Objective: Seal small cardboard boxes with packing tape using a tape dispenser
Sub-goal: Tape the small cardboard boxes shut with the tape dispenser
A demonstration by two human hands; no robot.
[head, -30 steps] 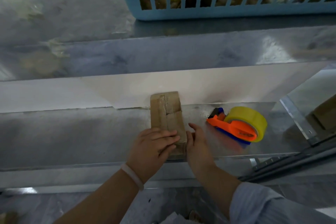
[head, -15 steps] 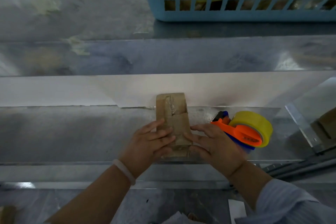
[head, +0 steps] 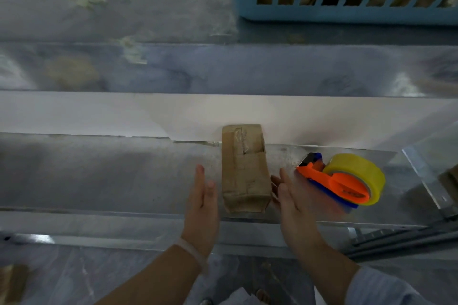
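A metal worktable [head: 99, 176] spans the view, with a blue slatted basket [head: 347, 13] at its far right. The small cardboard box [head: 244, 171] lies near the front edge, tape visible on its top. An orange tape dispenser [head: 342, 181] with a yellow roll lies just right of it. The left hand [head: 202, 208] and right hand [head: 293, 203] flank the box, fingers straight, gripping nothing.

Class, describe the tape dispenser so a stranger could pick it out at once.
Start at the blue basket at the back right, then drop to the near metal ledge. There, right of the cardboard box and beside the right hand, lies the tape dispenser: the only orange thing, carrying a yellow roll.
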